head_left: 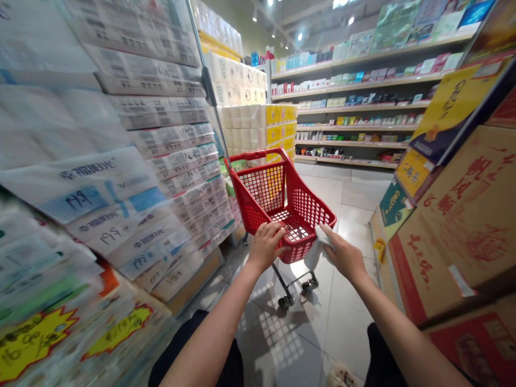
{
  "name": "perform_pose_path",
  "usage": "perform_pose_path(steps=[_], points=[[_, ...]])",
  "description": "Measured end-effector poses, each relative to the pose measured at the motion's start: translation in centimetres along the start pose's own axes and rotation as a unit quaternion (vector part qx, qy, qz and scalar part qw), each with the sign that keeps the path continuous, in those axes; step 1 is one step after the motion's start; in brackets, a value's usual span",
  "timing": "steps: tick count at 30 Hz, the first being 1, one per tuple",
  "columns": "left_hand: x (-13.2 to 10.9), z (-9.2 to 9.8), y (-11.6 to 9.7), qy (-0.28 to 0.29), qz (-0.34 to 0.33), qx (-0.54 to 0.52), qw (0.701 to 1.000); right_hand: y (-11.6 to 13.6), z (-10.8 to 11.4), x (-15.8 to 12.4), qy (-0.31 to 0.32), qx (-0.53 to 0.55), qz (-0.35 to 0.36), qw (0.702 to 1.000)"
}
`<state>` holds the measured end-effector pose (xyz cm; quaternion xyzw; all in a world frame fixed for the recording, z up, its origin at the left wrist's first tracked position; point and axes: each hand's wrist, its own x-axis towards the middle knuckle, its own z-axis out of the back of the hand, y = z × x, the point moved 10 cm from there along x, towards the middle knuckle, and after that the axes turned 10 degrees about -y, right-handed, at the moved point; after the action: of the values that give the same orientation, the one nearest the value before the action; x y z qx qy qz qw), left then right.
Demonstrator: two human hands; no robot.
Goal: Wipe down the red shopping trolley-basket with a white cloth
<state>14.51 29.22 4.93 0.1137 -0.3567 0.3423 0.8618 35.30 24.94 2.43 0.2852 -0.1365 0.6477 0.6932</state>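
Note:
A red plastic shopping cart (pixel 300 215) with a lattice basket stands on the tiled floor in front of me. My left hand (pixel 266 244) is closed over the near left corner of its rim, fingers curled over the edge. At the near right corner, my right hand (pixel 342 252) grips a white cloth or tissue (pixel 322 244), pressed against the rim. Part of the white piece hangs below that hand. Nothing lies inside the basket. Below it show the cart's metal legs and dark casters (pixel 286 301).
Tall stacks of wrapped paper packs (pixel 161 107) line the left side. Cardboard boxes (pixel 463 231) crowd the right. Shelves of small goods (pixel 355 107) stand at the back. A thin metal pole (pixel 209 86) rises behind the cart's left side. Pale floor tiles (pixel 355 226) run between.

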Motion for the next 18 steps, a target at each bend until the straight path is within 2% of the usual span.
perform_pose_path(steps=[2, 4, 11, 13, 15, 18], points=[[0.1, -0.1, -0.3, -0.001, -0.001, -0.001, 1.0, -1.2, 0.0, -0.2, 0.004, 0.018, -0.023, 1.0], [0.3, -0.1, -0.8, -0.003, 0.001, -0.003, 1.0, -1.2, -0.1, -0.6, 0.009, 0.043, -0.033, 0.998], [1.0, -0.4, -3.4, -0.018, 0.007, -0.012, 1.0, 3.5, 0.4, -3.0, 0.034, 0.116, 0.008, 0.993], [1.4, -0.7, -4.6, -0.016, 0.001, -0.006, 1.0, 4.1, 1.0, -3.5, 0.042, 0.127, 0.024, 0.991], [1.9, -1.0, -6.2, -0.014, -0.012, 0.003, 1.0, 3.5, 1.7, -3.8, 0.048, 0.119, 0.029, 0.991], [2.9, -1.6, -8.9, -0.018, -0.035, 0.02, 0.999, 0.6, 2.9, -4.0, 0.04, 0.095, 0.016, 0.994]])
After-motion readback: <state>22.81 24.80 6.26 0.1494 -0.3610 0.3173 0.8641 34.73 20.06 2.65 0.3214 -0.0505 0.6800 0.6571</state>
